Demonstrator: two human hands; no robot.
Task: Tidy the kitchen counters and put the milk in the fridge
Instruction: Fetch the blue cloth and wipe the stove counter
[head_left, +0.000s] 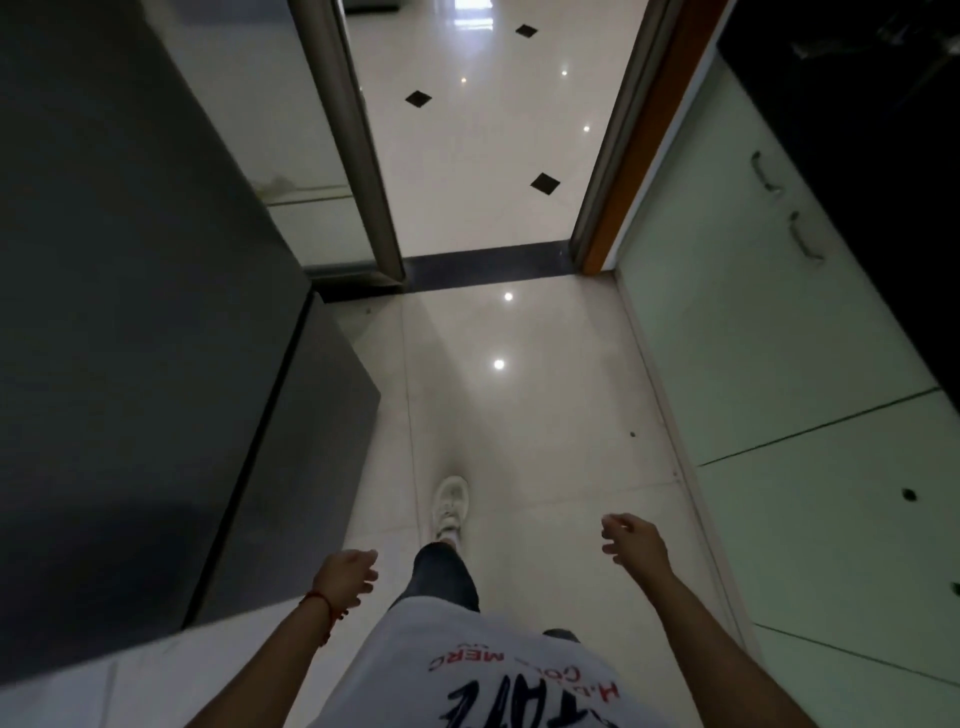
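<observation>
I look down at a glossy tiled floor. My left hand (347, 574) hangs low at the left with a red thread on its wrist, fingers loosely curled, holding nothing. My right hand (631, 540) hangs at the right, fingers loosely apart and empty. A tall dark grey fridge (130, 322) fills the left side, its doors closed, close beside my left hand. A black counter top (852, 130) runs along the upper right. No milk shows in view.
Pale green cabinet fronts (769, 364) with metal handles (764, 171) line the right. Straight ahead an open doorway (488, 156) with a dark threshold strip (488, 265) leads to a white floor with black diamond tiles. My white shoe (451, 506) is stepping forward.
</observation>
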